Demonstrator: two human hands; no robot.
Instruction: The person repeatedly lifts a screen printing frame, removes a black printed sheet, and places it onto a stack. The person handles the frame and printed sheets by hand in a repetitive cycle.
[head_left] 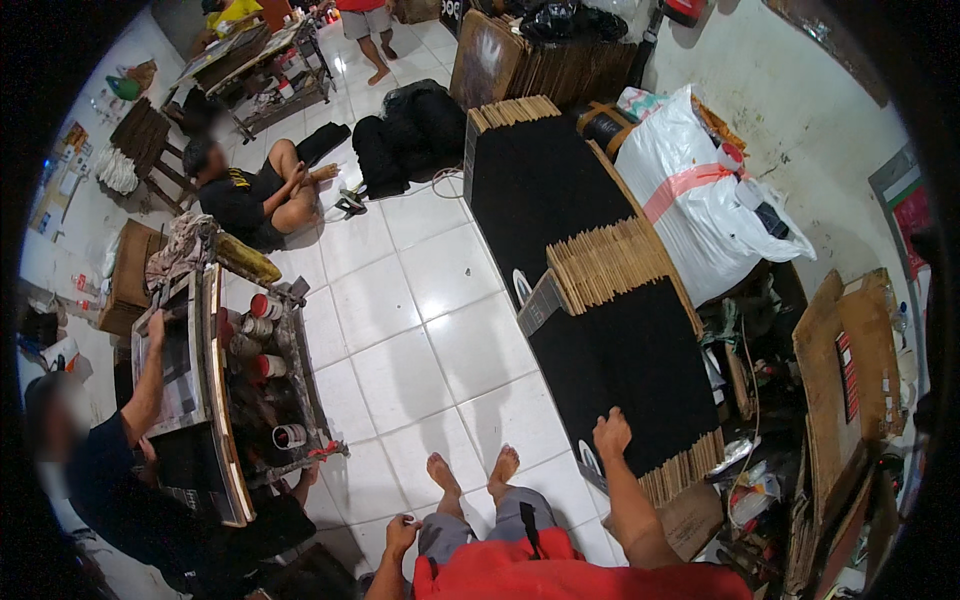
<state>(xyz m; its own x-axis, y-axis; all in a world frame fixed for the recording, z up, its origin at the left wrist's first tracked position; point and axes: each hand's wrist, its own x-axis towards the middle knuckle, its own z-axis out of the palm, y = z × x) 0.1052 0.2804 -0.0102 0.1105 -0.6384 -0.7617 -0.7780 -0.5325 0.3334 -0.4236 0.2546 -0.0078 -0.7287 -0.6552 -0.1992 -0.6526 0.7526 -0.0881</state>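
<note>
Black cloth point(625, 350) below the right hand point(613, 433)

Fingers half curled over its near end — cannot tell whether gripping. Left hand point(402, 531) beside grey shorts point(518, 512), fingers bent, hold unclear. Farther ahead of the right fingers — stacked cardboard sheets point(608, 265).

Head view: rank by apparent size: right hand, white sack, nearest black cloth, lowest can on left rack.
1. White sack and nearest black cloth: too close to rank
2. Right hand
3. Lowest can
</note>
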